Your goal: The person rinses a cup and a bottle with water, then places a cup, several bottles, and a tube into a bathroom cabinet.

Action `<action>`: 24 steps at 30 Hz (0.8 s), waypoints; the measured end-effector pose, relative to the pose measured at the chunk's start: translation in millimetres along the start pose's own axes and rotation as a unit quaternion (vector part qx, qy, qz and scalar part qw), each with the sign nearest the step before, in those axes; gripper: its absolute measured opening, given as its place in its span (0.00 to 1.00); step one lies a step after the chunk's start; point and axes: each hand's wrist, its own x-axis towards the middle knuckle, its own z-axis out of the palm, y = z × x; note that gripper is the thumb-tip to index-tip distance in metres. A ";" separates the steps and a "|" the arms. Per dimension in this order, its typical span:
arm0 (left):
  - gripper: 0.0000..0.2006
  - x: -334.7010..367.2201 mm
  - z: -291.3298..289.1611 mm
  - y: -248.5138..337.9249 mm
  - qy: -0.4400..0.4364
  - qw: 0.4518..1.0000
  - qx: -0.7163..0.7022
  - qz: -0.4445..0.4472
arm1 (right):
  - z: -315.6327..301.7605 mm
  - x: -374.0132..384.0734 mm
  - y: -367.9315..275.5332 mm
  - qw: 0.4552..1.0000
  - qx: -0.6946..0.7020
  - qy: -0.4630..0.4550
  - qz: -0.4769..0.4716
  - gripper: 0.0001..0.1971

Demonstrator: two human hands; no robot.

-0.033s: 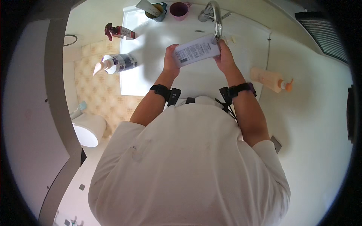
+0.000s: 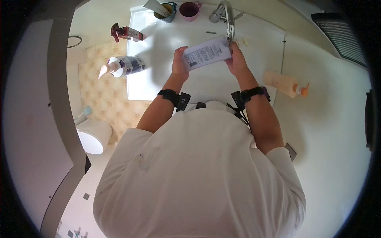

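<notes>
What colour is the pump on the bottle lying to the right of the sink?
Orange, on a peach-coloured pump bottle lying on its side; the head view shows it.

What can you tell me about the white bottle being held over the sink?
The white bottle looks like plastic, flattish, with a printed label side facing up. It lies nearly level, tilted slightly up to the right, above the white sink just below the chrome tap. The left hand grips one end, the right hand the other. Its cap is not visible.

I see no change between the two moments. My hands (image 2: 206, 59) hold the white packet (image 2: 207, 53) exactly where it was, under the tap (image 2: 227, 18).
</notes>
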 end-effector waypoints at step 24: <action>0.20 -8.4 -2.5 6.0 0.005 0.998 0.027 -0.052 | -7.8 -18.1 -8.7 0.981 0.147 -0.117 -0.044 0.19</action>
